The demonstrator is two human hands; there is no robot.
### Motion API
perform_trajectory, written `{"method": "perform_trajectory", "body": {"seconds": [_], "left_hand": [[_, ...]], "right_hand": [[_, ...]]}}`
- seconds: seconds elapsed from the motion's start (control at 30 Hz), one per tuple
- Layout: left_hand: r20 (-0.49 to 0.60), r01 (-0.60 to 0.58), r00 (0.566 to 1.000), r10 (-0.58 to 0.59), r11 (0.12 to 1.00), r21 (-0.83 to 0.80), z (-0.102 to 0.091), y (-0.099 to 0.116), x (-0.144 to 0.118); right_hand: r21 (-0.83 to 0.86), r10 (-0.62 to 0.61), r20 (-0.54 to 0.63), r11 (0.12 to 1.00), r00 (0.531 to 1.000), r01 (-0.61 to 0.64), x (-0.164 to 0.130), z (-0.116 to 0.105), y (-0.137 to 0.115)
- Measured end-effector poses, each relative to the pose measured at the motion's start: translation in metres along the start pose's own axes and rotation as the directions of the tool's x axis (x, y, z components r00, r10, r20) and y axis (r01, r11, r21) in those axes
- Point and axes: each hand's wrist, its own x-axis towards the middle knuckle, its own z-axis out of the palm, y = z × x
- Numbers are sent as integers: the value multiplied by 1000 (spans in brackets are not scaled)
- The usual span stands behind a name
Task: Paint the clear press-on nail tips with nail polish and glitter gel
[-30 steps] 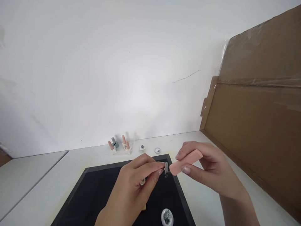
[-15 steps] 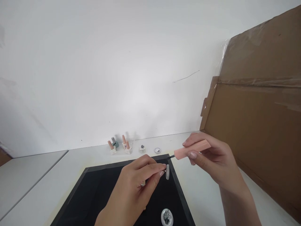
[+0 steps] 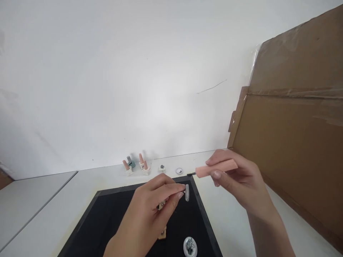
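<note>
Right of both hands: cardboard sheet (image 3: 292,142) leaning. Under hands: black mat (image 3: 112,217). Beyond: polish bottles (image 3: 135,165). Right hand (image 3: 238,182) pinching pink brush cap (image 3: 216,168), bristle hovering near. Left hand (image 3: 150,210) pinching clear nail tip (image 3: 187,192). Judging: coating step; next calling for steady stroke onto tip.

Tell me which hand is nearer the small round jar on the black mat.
Left. The left hand hovers just up-left of the round jar; the right hand, holding the pink brush handle, is farther up-right.
</note>
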Motion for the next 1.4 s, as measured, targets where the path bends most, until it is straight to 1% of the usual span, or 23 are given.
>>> {"method": "perform_trajectory", "body": {"seconds": [0.03,0.07,0.1,0.13,0.17,0.2,0.23,0.27,0.3,0.37,0.47,0.53,0.63,0.73,0.83,0.9,0.97,1.07,1.13,1.3,1.4], "left_hand": [[-13,7,1000,-7,1000,7,-3,-1,-1],[-37,14,999,-14,1000,16,-6,-2,-1],[-70,22,997,-20,999,29,-9,-3,-2],[-103,36,994,-31,998,46,-13,-5,-3],[-148,57,988,-47,996,63,-17,-7,-3],[-190,85,979,-70,994,74,-21,-8,-4],[-234,123,967,-102,989,76,-24,-11,-5],[-279,158,951,-134,985,66,-27,-13,-6],[-317,185,935,-161,982,45,-30,-15,-7],[-378,208,905,-195,978,-8,-33,-20,-8],[-429,218,876,-219,974,-51,-36,-25,-8],[-457,238,857,-240,969,-63,-36,-27,-7],[-512,254,816,-267,962,-97,-34,-26,-6],[-555,273,774,-305,951,-142,-30,-23,-5],[-571,275,760,-312,949,-154,-27,-21,-4],[-565,270,765,-309,951,-153,-26,-20,-4],[-557,270,771,-310,950,-155,-25,-19,-3],[-560,255,775,-293,956,-146,-25,-18,-3],[-561,251,777,-285,958,-139,-25,-18,-3],[-542,252,787,-293,956,-151,-25,-17,-4],[-545,250,789,-285,958,-140,-25,-17,-4]], "right_hand": [[2,1,-30,1000,1000,-1,0,-2,1],[3,15,-32,1000,999,-15,0,-3,2],[-2,49,-2,999,999,-49,0,-5,3],[-16,92,66,996,993,-92,1,-7,4],[-58,176,179,984,968,-169,2,-8,5],[-135,281,296,958,913,-251,4,-9,6],[-206,369,423,929,827,-309,6,-10,9],[-267,441,515,897,735,-352,7,-11,12],[-301,469,601,883,647,-361,8,-12,17],[-311,459,723,884,516,-350,10,-12,28],[-286,432,822,877,371,-386,11,-10,45],[-303,434,858,860,277,-410,11,-7,53],[-348,436,889,842,139,-413,10,-1,63],[-374,426,904,828,33,-418,7,7,76],[-410,425,903,811,-62,-417,3,16,90],[-429,423,899,798,-114,-423,0,21,99],[-449,425,892,787,-155,-424,-3,26,106],[-485,443,874,769,-199,-416,-6,33,115],[-510,466,860,757,-210,-408,-7,36,119],[-552,517,832,738,-200,-388,-9,42,124],[-563,523,825,727,-215,-393,-11,45,125]]}}
